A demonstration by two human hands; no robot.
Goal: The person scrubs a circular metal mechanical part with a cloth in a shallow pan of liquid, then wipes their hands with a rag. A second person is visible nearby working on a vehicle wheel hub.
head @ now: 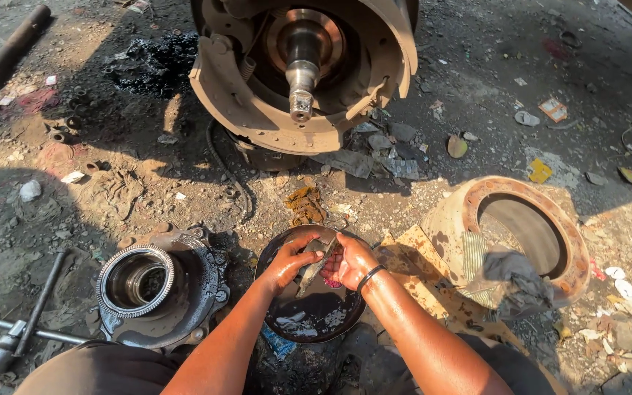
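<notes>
1. We are holding a thin, flat metal strip (317, 265) between both hands, just above a shallow dark pan (309, 322) of oily black liquid that sits on the dirt between our knees.
2. We are judging the strip to be light and stiff, and slippery too, since it and our fingers are looking wet with oil; its edges may be sharp, so we are favouring a grip on its flat faces near each end.
3. Our left hand (287, 261) is curling partly closed around the strip's lower end, thumb on top and fingers under it.
4. Our right hand (350, 261), with a dark band on the wrist, is pinching the upper end; something small and pinkish is showing under its palm, though we cannot tell what it is.
5. To our left a heavy wheel hub (156, 285) with a toothed ring is lying on the ground, well apart from a rusty brake drum (515, 234) on our right with a dark rag (519, 284) draped over its rim.
6. Ahead, the bare axle spindle (301, 69) is sticking out from between the brake shoes.
</notes>
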